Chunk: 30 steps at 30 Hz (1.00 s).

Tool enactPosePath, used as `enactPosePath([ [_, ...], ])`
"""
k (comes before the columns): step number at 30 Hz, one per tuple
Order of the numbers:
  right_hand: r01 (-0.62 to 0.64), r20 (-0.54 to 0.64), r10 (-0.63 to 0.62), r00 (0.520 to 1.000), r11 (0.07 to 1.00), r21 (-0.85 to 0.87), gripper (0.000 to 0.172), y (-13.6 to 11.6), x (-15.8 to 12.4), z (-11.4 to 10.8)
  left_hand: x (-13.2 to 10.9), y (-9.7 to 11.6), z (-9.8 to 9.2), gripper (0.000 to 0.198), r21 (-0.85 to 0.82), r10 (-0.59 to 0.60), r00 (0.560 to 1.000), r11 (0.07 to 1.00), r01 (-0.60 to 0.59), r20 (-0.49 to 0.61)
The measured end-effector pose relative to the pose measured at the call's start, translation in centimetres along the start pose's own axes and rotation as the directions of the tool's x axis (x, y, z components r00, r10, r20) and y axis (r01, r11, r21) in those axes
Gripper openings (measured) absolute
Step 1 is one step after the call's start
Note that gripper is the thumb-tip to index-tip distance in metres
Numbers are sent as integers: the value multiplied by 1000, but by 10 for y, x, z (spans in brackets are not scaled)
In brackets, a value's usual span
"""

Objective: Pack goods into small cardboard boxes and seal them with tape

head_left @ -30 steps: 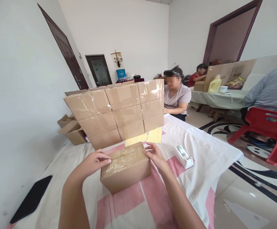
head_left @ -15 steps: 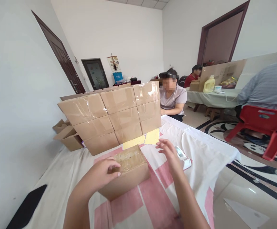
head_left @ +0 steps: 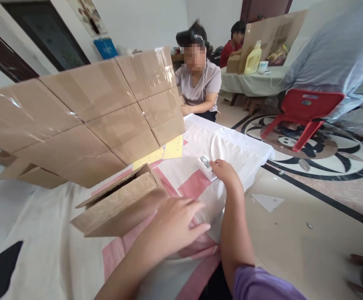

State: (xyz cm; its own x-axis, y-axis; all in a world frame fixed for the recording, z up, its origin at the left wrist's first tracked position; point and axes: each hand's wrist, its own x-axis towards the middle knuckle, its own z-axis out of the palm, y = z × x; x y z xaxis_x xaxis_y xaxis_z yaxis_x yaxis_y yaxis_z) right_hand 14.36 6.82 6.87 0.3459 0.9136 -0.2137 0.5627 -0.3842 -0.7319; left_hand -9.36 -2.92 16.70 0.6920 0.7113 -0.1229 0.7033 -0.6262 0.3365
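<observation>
My right hand (head_left: 224,171) reaches out over the table, its bent fingers on the edge of a small white device (head_left: 206,167) with a greyish window on top. The device lies on the cloth. Nearer to me, my left hand (head_left: 181,221) hovers with fingers stretched and thumb apart, holding nothing. Left of it stands a brown cardboard box (head_left: 128,212), its top flaps partly folded, with a dark gap between them. What lies inside is hidden.
A wall of stacked, taped cardboard boxes (head_left: 96,96) stands behind the box. Yellow sheets (head_left: 172,148) lie at its foot. A co-worker (head_left: 200,89) sits across the table; another person sits on a red chair (head_left: 314,106) to the right. A black flat object (head_left: 1,266) lies at left.
My view has turned right and down. My right hand has moved onto the white device. My left hand has left the box, and the box's flaps now stand partly folded.
</observation>
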Motion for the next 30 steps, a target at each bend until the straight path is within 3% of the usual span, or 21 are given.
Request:
enactPosePath([
  [2,30,-8,-30,1000,999,-18,37,0,2,2,52,-5,32,74,-91,26,999,995,-28,-30],
  [4,67,-16,-67,998,998,-18,34,1,4,1,102,-17,66,98,-134,-21,980,991,-6,-198],
  [6,101,-23,-101,995,995,8,33,4,6,1,139,-30,95,90,-212,-143,904,975,60,-404],
  [8,136,-25,-135,991,988,71,31,8,7,0,160,-39,112,76,-286,-226,826,955,82,-516],
  [10,168,-38,-164,986,976,141,27,10,7,-2,165,-44,120,69,-322,-233,804,945,55,-547],
  [12,188,-79,-176,981,964,186,26,9,7,-4,162,-47,121,68,-322,-209,815,946,29,-541],
  [16,134,-157,-100,983,966,223,45,4,4,-8,157,-48,121,77,-308,-241,828,947,87,-506],
  [23,28,-136,-2,991,982,185,68,6,4,-4,164,-49,129,92,-281,-261,828,951,132,-495],
  [30,72,-99,-54,994,979,192,65,15,12,-1,161,-50,128,86,-297,-265,836,946,129,-481],
])
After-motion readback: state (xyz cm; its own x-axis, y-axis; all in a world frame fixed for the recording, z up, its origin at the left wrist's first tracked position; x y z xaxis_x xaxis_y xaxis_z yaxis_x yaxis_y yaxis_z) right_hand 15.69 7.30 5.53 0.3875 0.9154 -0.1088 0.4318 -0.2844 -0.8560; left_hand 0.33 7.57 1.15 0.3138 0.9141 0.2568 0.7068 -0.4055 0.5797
